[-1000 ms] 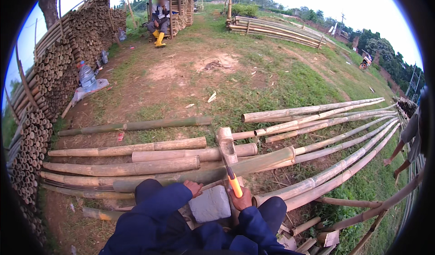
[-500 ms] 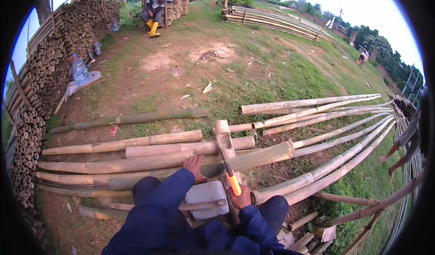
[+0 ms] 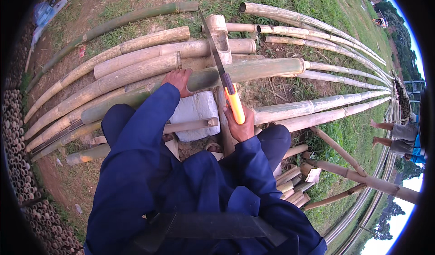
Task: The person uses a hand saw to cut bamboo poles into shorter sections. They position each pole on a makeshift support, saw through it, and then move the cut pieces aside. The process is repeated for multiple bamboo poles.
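My right hand (image 3: 240, 124) is closed round the orange handle of a handsaw (image 3: 222, 69). The saw's dark blade points away from me and crosses over a thick greenish bamboo pole (image 3: 263, 70); I cannot tell whether its teeth have cut in. To the left of the blade, my left hand (image 3: 178, 81) grips the same pole with its fingers over the top. That pole lies across a notched bamboo support (image 3: 218, 24) running away from me. Below my left hand sits a whitish block (image 3: 195, 107), with a thin bamboo piece (image 3: 190, 126) across it.
Several cut bamboo poles (image 3: 131, 53) lie to the left, and long poles (image 3: 317, 104) fan out at right. Short offcuts (image 3: 292, 182) are heaped beside my right knee. Stacked bamboo ends (image 3: 20, 146) line the left edge. Another person's legs (image 3: 394, 137) show at far right.
The view has tipped downward, so more of my lap shows and the seated person at the back is out of sight. Both hands keep their holds on saw and pole.
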Action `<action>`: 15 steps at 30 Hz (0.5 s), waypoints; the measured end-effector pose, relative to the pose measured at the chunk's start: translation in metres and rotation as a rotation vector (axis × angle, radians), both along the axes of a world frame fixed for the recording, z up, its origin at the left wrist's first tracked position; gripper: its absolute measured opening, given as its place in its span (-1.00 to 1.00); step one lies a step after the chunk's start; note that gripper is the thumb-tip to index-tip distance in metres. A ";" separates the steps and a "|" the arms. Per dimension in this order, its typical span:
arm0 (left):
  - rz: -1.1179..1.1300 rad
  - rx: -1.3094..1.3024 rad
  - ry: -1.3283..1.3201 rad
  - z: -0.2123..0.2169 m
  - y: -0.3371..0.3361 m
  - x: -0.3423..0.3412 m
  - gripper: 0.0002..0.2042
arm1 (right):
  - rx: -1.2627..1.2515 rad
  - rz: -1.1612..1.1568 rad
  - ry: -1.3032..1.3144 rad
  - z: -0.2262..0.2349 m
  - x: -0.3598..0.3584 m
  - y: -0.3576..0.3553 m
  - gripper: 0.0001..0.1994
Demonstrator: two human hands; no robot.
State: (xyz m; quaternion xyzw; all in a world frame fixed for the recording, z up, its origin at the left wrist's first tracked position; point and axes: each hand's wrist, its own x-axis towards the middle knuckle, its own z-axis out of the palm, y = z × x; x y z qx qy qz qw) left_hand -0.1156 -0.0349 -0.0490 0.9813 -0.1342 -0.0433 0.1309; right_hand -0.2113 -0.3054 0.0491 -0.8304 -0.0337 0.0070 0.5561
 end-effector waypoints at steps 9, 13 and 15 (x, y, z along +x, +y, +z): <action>0.012 -0.009 0.095 0.010 -0.005 0.016 -0.21 | 0.000 -0.046 -0.038 0.007 -0.014 -0.002 -0.80; 0.019 -0.028 0.105 0.004 0.005 0.010 -0.17 | 0.085 -0.023 0.115 0.007 -0.098 -0.034 -0.74; 0.023 -0.039 0.079 -0.002 0.010 0.010 -0.17 | 0.016 -0.014 0.194 0.026 -0.125 -0.040 -0.74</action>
